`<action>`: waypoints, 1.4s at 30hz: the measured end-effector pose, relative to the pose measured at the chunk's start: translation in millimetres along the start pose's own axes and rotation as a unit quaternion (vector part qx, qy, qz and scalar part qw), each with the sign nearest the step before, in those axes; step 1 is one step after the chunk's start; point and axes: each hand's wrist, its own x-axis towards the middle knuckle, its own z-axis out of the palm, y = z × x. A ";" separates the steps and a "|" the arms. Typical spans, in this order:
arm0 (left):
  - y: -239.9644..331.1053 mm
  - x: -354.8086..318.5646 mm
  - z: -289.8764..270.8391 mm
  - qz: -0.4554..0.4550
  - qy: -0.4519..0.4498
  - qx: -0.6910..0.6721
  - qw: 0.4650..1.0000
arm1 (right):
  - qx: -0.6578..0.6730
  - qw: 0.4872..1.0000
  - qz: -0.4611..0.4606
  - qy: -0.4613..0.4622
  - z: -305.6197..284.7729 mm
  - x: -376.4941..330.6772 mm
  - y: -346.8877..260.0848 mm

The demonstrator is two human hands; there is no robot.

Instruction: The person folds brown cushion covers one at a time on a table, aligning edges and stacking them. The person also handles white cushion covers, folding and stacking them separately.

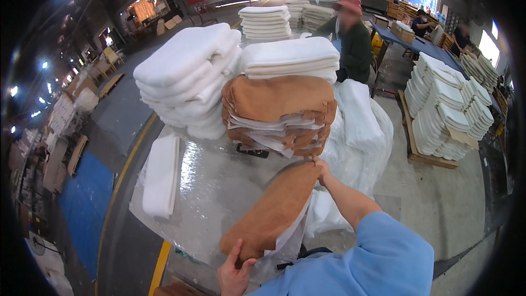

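A long brown suede-like cover with a white lining along its edge lies slantwise on the plastic-wrapped table before me. My right hand is closed on its far corner. At its near end my left hand grips the edge, index finger and thumb on the brown surface. Just beyond stands a tall stack of brown covers with white layers showing between them. A flat black object lies partly under that stack. Left of the cover rests a folded white pad.
Behind the table's front stand piles of white padding, with another white stack beside them. Plastic-wrapped white padding hangs at the right. A person in a red hat stands beyond. A loaded pallet is on the right floor.
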 end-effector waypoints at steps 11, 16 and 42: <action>-64.9 14.0 11.4 -0.039 0.048 -0.250 0.966 | 0.005 0.995 -0.095 0.006 26.4 6.5 -21.4; -87.5 -8.9 22.5 -0.053 0.074 -0.256 0.962 | 0.227 0.964 -0.016 -0.138 84.7 -9.2 -10.9; -101.6 50.2 31.8 0.055 -0.248 -0.130 0.958 | 0.007 0.946 -0.287 -0.152 162.1 -124.5 9.9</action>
